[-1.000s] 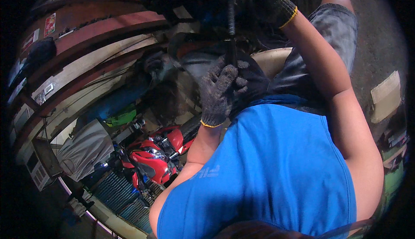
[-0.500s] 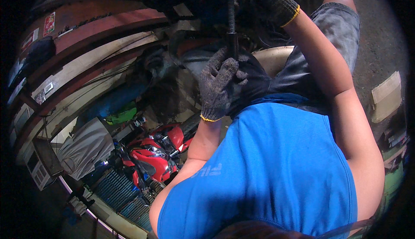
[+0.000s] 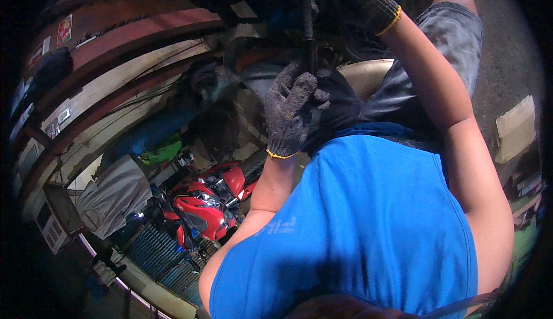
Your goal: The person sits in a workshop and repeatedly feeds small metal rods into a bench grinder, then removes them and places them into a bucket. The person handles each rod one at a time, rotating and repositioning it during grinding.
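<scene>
A dark straight rod [image 3: 307, 19] stands lengthwise in front of me, with a thicker black sleeve [image 3: 310, 54] at its near end. My left hand [image 3: 291, 103], in a dark grey knitted glove with a yellow cuff edge, is closed around this near end, just above my lap. Farther up, my right hand [image 3: 363, 2] wears a matching glove and reaches across the rod's far end, its fingers curled there. Shadow hides much of those fingers and the dark machinery around them, so what the rod joins cannot be made out.
A pale rounded surface [image 3: 368, 77] shows between my legs. At the lower left stands a red motorcycle [image 3: 207, 204], near a grey draped cover [image 3: 115, 198]. Long reddish-brown beams or shelf edges [image 3: 144, 31] run along the left. Flat cardboard [image 3: 515, 129] lies on the floor at right.
The black sleeve sits slightly farther from me and looks narrower. The fingers of my left hand have shifted a little around it. My right hand stays nearly in place.
</scene>
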The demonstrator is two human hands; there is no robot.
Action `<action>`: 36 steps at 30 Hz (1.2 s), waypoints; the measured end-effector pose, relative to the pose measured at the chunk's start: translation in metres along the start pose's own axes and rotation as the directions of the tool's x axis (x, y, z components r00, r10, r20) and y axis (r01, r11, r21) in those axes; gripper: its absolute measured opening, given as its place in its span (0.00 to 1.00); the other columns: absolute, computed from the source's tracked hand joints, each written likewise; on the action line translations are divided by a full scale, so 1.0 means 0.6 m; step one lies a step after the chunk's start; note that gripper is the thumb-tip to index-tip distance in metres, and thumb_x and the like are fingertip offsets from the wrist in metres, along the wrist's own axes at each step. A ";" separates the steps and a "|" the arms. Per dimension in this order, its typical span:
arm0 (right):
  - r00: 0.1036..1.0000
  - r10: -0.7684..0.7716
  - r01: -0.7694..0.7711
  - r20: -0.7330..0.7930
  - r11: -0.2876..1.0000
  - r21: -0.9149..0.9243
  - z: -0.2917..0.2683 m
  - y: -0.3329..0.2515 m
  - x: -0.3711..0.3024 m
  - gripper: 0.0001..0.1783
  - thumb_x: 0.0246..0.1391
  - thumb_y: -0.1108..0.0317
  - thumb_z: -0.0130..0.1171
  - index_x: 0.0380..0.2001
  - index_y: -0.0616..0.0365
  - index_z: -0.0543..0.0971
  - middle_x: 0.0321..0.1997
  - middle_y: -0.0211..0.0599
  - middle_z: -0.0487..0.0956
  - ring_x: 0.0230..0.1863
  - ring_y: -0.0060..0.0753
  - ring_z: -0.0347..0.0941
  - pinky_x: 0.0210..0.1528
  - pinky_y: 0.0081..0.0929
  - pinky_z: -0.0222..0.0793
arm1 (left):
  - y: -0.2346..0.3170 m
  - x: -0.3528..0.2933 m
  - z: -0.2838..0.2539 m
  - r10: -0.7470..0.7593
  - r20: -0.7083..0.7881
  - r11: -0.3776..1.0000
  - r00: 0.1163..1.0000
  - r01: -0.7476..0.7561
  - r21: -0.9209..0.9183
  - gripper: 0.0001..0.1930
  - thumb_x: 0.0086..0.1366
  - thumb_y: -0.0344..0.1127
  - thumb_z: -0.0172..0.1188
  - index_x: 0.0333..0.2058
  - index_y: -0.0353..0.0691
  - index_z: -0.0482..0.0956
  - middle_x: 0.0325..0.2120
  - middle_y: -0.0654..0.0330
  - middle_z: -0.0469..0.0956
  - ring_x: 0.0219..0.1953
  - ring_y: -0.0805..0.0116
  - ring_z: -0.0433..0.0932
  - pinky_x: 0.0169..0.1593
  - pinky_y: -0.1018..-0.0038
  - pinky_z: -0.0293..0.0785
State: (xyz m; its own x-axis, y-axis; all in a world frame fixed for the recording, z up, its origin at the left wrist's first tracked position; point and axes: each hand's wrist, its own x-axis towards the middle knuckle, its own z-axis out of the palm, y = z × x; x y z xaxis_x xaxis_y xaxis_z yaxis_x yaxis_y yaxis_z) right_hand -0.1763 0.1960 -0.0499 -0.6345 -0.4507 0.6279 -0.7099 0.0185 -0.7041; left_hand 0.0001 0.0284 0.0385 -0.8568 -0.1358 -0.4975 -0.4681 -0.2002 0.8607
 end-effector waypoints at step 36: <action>0.735 0.521 -0.416 0.435 -0.160 0.895 0.043 0.019 -0.015 0.27 0.63 0.58 0.57 0.63 0.57 0.71 0.61 0.37 0.76 0.61 0.32 0.72 0.62 0.33 0.69 | -0.042 0.021 -0.028 0.026 0.068 0.997 0.997 -0.031 0.065 0.11 0.69 0.30 0.59 0.48 0.35 0.76 0.34 0.60 0.80 0.34 0.72 0.81 0.39 0.76 0.80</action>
State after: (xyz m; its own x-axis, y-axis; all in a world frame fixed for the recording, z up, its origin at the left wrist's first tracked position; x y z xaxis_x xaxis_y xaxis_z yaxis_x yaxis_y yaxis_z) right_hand -0.1707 0.1771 -0.0723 -0.7030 -0.7094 -0.0499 0.6514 -0.6142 -0.4455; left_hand 0.0044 0.0154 0.0088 -0.8815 -0.0751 -0.4661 -0.4544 -0.1328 0.8808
